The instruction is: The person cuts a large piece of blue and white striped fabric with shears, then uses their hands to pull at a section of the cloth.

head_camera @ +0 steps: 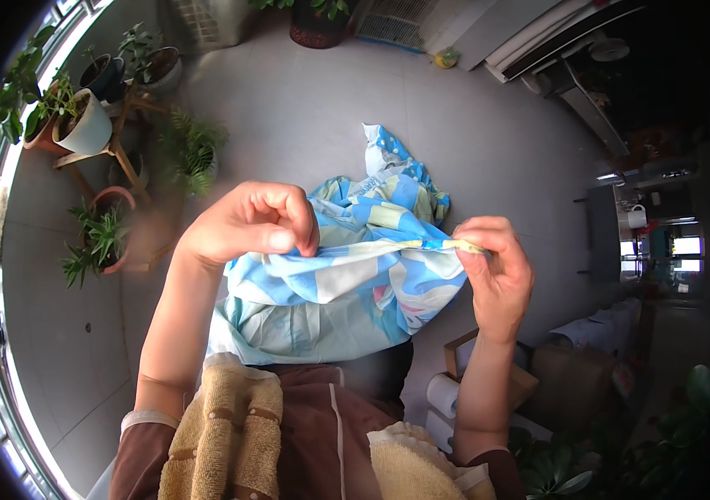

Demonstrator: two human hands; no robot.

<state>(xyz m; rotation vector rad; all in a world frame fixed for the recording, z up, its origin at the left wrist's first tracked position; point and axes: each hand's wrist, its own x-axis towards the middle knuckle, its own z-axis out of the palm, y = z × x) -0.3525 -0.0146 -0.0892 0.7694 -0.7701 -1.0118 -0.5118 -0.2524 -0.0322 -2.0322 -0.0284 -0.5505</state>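
A large blue, white and pale green patterned cloth lies bunched over my lap and spills onto the floor beyond. Its edge runs stretched between my two hands. My left hand has curled fingers, with the thumb and fingertips at the left end of that edge; the grip itself is partly hidden by the hand. Pinched between the thumb and fingers of my right hand is the right end of the edge, where a narrow yellow and blue strip shows. A tan towel hangs over my brown top.
Potted plants stand on a wooden stand at the left, beside a bright window. A dark plant pot is at the far side of the grey tiled floor. An open cardboard box and a white roll lie near my right forearm.
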